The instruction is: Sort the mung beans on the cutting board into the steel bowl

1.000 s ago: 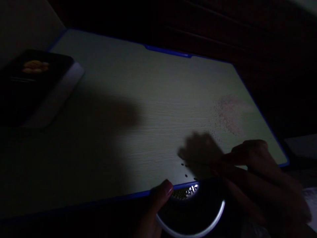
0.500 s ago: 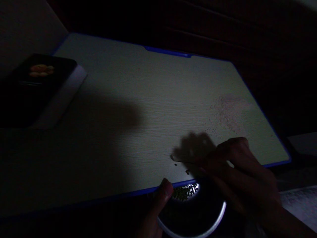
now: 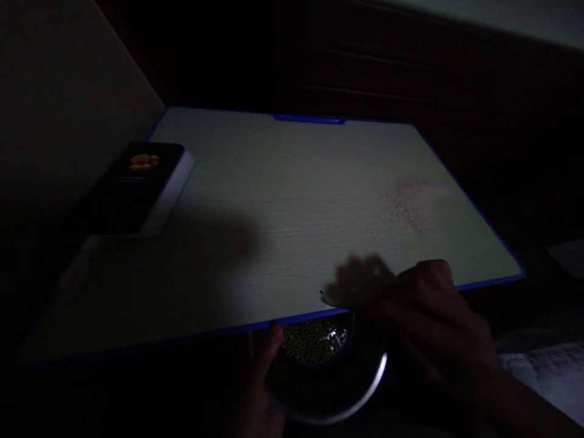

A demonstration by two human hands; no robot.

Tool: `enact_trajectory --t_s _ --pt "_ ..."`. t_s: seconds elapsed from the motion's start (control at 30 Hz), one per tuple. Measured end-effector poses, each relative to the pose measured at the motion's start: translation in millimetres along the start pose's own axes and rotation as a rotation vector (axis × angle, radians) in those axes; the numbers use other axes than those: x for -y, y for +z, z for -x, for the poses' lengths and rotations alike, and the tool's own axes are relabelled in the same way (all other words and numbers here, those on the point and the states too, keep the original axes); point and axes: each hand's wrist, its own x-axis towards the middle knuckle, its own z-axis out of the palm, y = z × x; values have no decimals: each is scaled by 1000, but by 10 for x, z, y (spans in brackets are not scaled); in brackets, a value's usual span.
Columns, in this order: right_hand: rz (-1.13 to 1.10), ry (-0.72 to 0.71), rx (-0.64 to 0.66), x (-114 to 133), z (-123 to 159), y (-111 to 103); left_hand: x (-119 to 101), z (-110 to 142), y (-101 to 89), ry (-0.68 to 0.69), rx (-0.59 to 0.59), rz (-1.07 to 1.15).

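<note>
A metal bowl of small greenish, bean-like grains sits just under the near blue edge of a pale board-like tabletop. My left hand grips the bowl at its left side, with the thumb up by the tabletop edge. Over that edge, right of the bowl's grains, my right hand is closed with its fingertips pinched low. A thin dark line runs leftward from those fingertips; I cannot make out whether it is a tool or shadow. Near its tip lies a tiny dark grain.
A thick black book or box with pale sides lies on the tabletop's left. Reddish specks are scattered on its right side. A pale wall rises at the left. Whitish cloth-like material shows at lower right. The light is very dim.
The view has shifted. The bowl shows more of its grains below the edge. My right fingertips are now closer to the edge, and fewer loose grains show on the tabletop there.
</note>
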Motion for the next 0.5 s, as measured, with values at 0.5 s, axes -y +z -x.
enact_trajectory --t_s 0.5 --pt "38 -127 -37 -96 -232 159 -14 61 190 103 72 82"
